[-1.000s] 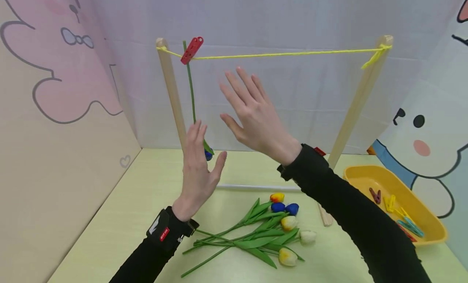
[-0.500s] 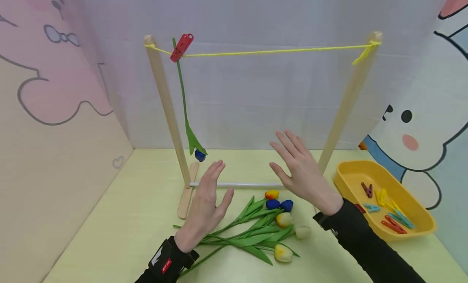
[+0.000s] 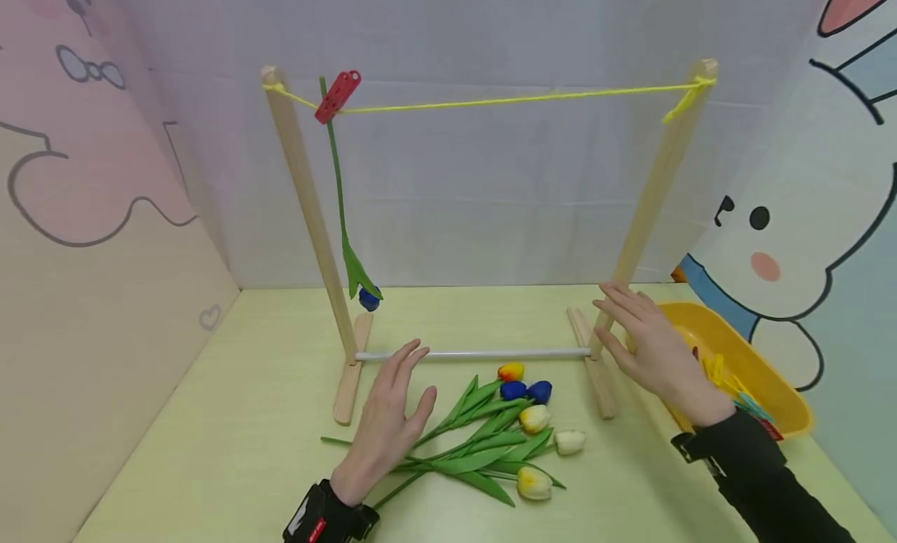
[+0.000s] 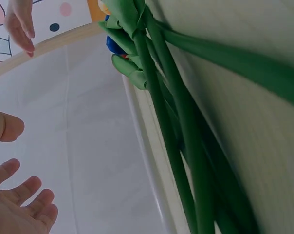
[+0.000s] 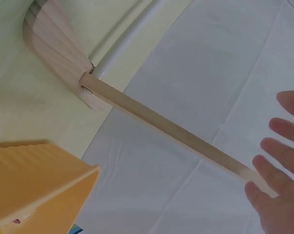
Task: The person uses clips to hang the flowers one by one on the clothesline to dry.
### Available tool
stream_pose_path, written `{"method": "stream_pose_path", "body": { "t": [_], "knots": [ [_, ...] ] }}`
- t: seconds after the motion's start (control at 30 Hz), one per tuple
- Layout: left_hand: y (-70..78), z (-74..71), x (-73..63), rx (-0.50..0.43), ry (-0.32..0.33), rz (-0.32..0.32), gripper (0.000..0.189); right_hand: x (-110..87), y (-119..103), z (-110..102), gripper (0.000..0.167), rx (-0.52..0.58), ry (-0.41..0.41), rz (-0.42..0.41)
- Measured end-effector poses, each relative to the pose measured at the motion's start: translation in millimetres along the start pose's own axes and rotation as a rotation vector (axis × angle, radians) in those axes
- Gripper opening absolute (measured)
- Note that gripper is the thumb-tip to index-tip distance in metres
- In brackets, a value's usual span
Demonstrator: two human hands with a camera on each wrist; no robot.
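My left hand (image 3: 387, 426) hovers over the stems of several artificial tulips (image 3: 483, 449), fingers extended and holding nothing. The tulips lie in a bunch on the table, with blue, white-yellow, white and orange-red heads. My right hand (image 3: 659, 352) is in front of the right wooden post and the near side of the yellow basket (image 3: 732, 333), fingers loosely straight and holding nothing. A blue tulip (image 3: 369, 297) hangs head down from the yellow string (image 3: 518, 101), its stem clipped by a red clothespin (image 3: 338, 96). In the left wrist view, green stems (image 4: 161, 107) run close past the camera.
Two wooden posts (image 3: 308, 208) on flat feet carry the string, and a pale rod (image 3: 483, 355) joins them low down. Yellow and teal clothespins (image 3: 753, 407) show in the basket at right, partly behind my right hand. Printed panels stand on both sides, with a pale curtain behind.
My right hand has come down from near the string and moved right to the basket. My left hand has lowered from beside the hanging tulip to over the stems. The head view has shifted slightly.
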State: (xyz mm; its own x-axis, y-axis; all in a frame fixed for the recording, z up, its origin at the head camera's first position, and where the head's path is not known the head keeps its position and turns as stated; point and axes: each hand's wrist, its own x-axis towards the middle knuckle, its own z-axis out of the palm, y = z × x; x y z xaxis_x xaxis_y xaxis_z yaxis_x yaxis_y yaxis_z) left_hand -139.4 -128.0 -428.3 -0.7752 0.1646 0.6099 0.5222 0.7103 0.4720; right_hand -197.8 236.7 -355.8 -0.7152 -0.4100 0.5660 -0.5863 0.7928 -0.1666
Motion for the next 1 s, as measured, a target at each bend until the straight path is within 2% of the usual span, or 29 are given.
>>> {"method": "stream_pose_path", "body": {
  "t": [0.17,0.27,0.37,0.47,0.67,0.73,0.83,1.0],
  "knots": [
    [-3.2,1.3,-3.9,0.012,-0.001,-0.013,0.056,-5.7,10,-12,0.043,0.072,0.049,-0.054],
    [-5.1,0.3,-4.6,0.016,-0.009,-0.019,0.057,-11.7,22,-19,0.039,0.068,0.045,-0.034],
    [-7.2,-1.3,-5.4,0.020,-0.019,-0.028,0.059,-18.7,39,-26,0.037,0.034,0.003,0.008],
    [-9.0,-3.2,-5.9,0.021,-0.023,-0.036,0.061,-23.5,57,-31,0.037,-0.011,-0.102,0.077],
    [-11.0,-5.9,-5.9,0.026,-0.023,-0.042,0.064,-22.4,94,-37,0.044,-0.048,-0.467,0.278],
    [-11.3,-6.7,-6.0,0.028,-0.018,-0.041,0.064,-21.3,106,-38,0.045,-0.048,-0.560,0.331],
    [-11.4,-7.5,-6.1,0.027,-0.011,-0.037,0.064,-20.2,119,-38,0.042,-0.040,-0.643,0.366],
    [-12.0,-6.3,-6.5,0.019,-0.016,-0.037,0.065,-18.4,133,-35,0.040,0.000,-0.733,0.388]
  ]
}}
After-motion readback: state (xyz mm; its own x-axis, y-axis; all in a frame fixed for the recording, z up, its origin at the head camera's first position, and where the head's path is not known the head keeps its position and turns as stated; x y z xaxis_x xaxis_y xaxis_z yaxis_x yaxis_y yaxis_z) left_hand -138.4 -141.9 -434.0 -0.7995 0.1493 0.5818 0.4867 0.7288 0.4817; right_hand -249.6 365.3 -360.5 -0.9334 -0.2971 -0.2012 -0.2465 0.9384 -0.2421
